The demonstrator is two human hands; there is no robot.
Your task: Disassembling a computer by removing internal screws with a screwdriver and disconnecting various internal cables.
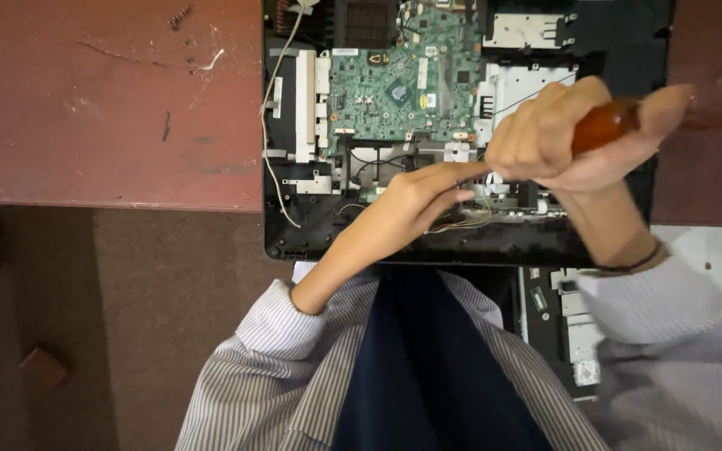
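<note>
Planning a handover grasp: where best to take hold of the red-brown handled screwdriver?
Judging by this view, grip the bare butt end of the screwdriver handle, coming from the right. The right hand wraps the rest of the handle, and the shaft is hidden behind it, pointing down into the opened laptop, where the left hand crowds the tip.

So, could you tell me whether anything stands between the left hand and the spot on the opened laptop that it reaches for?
Nothing visible does: the left hand already touches the laptop beside loose wires, while the right hand grips a screwdriver handle just above.
</note>
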